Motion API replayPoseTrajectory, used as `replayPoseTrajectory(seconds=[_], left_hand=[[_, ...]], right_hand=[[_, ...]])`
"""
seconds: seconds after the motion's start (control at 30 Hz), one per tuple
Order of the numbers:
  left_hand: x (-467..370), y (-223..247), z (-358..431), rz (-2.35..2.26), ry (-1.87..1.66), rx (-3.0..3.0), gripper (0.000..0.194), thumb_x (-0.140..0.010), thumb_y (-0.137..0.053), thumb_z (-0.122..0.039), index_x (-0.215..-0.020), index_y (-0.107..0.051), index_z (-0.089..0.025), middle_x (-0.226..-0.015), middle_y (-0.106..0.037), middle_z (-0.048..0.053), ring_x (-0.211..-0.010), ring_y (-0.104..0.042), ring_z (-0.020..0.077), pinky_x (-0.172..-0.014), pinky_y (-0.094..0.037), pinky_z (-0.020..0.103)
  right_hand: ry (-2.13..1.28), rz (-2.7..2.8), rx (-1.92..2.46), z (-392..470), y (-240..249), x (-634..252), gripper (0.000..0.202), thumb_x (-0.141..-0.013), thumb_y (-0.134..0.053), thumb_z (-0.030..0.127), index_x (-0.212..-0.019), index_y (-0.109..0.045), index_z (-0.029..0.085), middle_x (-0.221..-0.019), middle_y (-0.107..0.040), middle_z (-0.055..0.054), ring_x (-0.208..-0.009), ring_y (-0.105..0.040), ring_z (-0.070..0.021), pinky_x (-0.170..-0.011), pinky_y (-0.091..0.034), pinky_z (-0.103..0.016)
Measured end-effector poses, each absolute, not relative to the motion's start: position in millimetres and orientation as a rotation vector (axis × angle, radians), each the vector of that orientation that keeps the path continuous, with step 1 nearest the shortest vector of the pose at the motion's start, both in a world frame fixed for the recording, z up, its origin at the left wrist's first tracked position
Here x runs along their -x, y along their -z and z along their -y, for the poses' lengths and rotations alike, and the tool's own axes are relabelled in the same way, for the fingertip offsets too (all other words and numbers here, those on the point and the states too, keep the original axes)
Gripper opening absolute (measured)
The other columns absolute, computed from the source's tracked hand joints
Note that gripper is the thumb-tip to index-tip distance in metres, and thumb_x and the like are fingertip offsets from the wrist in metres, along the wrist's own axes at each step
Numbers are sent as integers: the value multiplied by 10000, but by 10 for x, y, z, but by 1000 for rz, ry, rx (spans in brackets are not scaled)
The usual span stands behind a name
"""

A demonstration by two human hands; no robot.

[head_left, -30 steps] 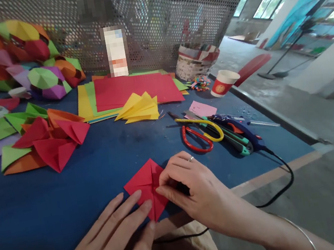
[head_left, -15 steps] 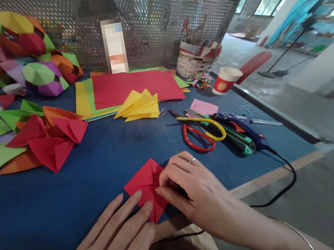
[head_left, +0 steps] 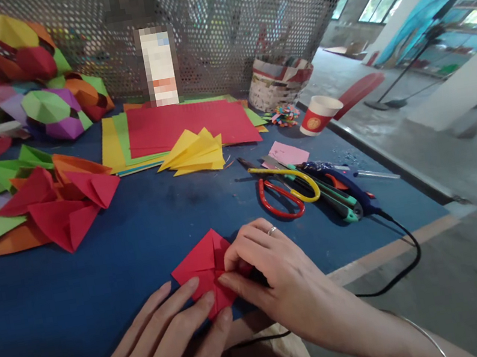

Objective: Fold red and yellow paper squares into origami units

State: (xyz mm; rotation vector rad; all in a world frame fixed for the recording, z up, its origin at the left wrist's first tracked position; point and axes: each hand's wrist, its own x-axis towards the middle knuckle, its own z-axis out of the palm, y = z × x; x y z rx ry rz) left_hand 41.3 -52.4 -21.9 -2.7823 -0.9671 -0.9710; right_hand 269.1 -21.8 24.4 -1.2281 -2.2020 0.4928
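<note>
A red square of folded paper [head_left: 203, 260] lies on the blue table near its front edge, its flaps meeting at the middle. My left hand [head_left: 169, 342] rests flat with fingers spread, the fingertips pressing on the lower left of the paper. At the paper's right corner my right hand [head_left: 277, 275] is closed, thumb and forefinger pinching a flap; the corner itself is hidden under the fingers. A ring is on one finger of that hand.
Scissors [head_left: 282, 198], a green cutter [head_left: 344, 203] and a corded glue gun [head_left: 353, 183] lie to the right. Behind stand coloured sheets [head_left: 193, 125], yellow folded pieces [head_left: 197, 152], a paper cup [head_left: 320, 115] and a basket [head_left: 279, 80]. Folded red and green pieces [head_left: 57, 200] sit left.
My left thumb has moved right, onto the paper's lower corner. The right hand keeps its pinch on the paper. The whole view has shifted slightly.
</note>
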Motion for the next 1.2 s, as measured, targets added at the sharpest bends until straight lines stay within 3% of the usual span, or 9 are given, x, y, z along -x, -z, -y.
replayPoseTrajectory(seconds=[0.13, 0.3, 0.53, 0.7, 0.83, 0.97, 1.2], left_hand=[[-423, 211, 518, 990, 988, 2771, 401, -1093, -401, -483, -1291, -690, -287, -1193, -745, -7, -1249, -623, 190, -1261, -273, 351], [-303, 196, 454, 767, 790, 2788, 423, -1034, -541, -486, -1363, -660, -248, -1246, -733, 20, -1286, -619, 226, -1280, -271, 381], [-200, 238, 409, 756, 765, 2781, 375, -1012, -554, -513, -1288, -697, -302, -1239, -748, 12, -1240, -683, 238, -1133, -512, 410], [-218, 220, 408, 703, 732, 2746, 379, -989, -594, -467, -1292, -694, -261, -1241, -749, 31, -1256, -668, 257, -1190, -448, 436], [-239, 185, 406, 708, 766, 2772, 367, -999, -586, -412, -1302, -681, -228, -1217, -745, 37, -1260, -651, 241, -1254, -332, 417], [-272, 159, 410, 716, 829, 2780, 286, -1003, -584, -328, -1237, -695, -205, -1191, -738, 44, -1235, -648, 224, -1259, -312, 393], [-306, 213, 418, 704, 946, 2741, 257, -1040, -552, -317, -1199, -700, -179, -1197, -712, 54, -1255, -608, 219, -1274, -284, 374]], right_hand=[[-493, 2167, 1288, 223, -244, -2694, 149, -967, -724, 238, -938, -592, 175, -946, -644, -23, -924, -541, -190, -842, -440, -317], [-421, 2111, 1410, 251, -231, -2712, 278, -933, -767, 352, -1051, -595, 169, -1052, -645, -62, -988, -580, -228, -884, -473, -369], [-429, 2128, 1489, 208, -269, -2851, 285, -971, -708, 413, -1089, -593, 181, -1091, -656, -76, -1028, -601, -242, -929, -486, -406], [-417, 2156, 1480, 190, -280, -2914, 241, -999, -672, 395, -1088, -593, 186, -1101, -666, -83, -1039, -600, -242, -945, -488, -415], [-409, 2168, 1487, 210, -288, -2894, 120, -1013, -654, 272, -1077, -598, 187, -1130, -674, -89, -1082, -585, -251, -965, -483, -421], [-391, 2166, 1491, 210, -266, -2880, 63, -1009, -610, 164, -1070, -608, 178, -1130, -678, -100, -1091, -567, -265, -956, -484, -431], [-389, 2084, 1374, 220, -201, -2931, 238, -1060, -357, 115, -1069, -590, 161, -1063, -660, -109, -1004, -576, -237, -911, -496, -433]])
